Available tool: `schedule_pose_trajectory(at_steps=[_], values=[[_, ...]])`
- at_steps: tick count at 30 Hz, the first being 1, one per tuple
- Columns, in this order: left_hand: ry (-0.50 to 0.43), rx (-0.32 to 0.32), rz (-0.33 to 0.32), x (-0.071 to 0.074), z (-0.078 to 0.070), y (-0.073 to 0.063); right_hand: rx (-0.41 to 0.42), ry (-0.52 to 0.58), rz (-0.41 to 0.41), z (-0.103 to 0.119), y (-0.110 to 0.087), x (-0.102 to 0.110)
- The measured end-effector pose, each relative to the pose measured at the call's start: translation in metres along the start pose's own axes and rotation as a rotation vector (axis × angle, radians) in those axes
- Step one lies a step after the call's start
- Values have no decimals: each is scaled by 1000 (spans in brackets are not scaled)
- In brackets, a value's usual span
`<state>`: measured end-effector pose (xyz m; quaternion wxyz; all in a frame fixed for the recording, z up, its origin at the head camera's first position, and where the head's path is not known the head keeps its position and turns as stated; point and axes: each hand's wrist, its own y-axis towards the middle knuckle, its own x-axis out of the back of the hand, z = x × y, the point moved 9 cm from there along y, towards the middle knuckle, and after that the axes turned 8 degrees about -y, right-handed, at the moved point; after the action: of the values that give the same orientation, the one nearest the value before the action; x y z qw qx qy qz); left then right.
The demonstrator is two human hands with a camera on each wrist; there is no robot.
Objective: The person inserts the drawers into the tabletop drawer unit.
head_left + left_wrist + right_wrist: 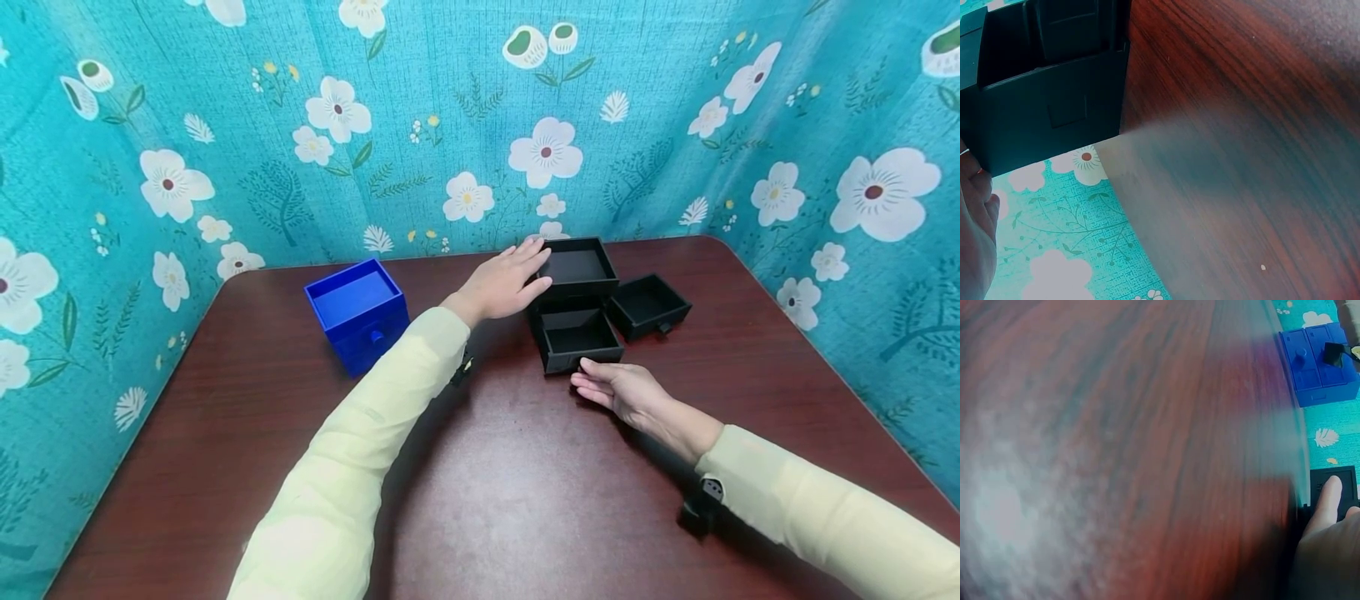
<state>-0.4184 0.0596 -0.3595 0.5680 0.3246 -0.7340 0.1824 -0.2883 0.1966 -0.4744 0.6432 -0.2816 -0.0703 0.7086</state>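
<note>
A black cabinet [577, 265] stands at the back of the table, with its lower drawer [579, 333] sliding out at the front. My left hand [504, 282] rests at the cabinet's upper left edge, fingers stretched out and thumb toward the front. In the left wrist view those fingers [975, 194] lie beside the dark cabinet wall [1054, 115]. At the drawer's front is my right hand [618, 390], thumb tip at the panel and the other fingers loosely extended below. The right wrist view has the thumb [1327, 500] against the black front; the drawer's knob is hidden.
A separate black drawer [648, 306] with a small knob lies on the table right of the cabinet. Left of my left forearm stands a blue cabinet [367, 321]. A floral curtain [450, 125] hangs behind the brown table [510, 500].
</note>
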Motion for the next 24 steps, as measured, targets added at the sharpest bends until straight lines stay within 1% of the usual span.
schedule_pose_trajectory(at_steps=[11, 24], values=[[-10, 9, 9, 0, -1, -2, 21, -18, -27, 0, 4, -2], [-4, 4, 17, -1, -1, 0, 24, -4, -44, 3, 14, -4]])
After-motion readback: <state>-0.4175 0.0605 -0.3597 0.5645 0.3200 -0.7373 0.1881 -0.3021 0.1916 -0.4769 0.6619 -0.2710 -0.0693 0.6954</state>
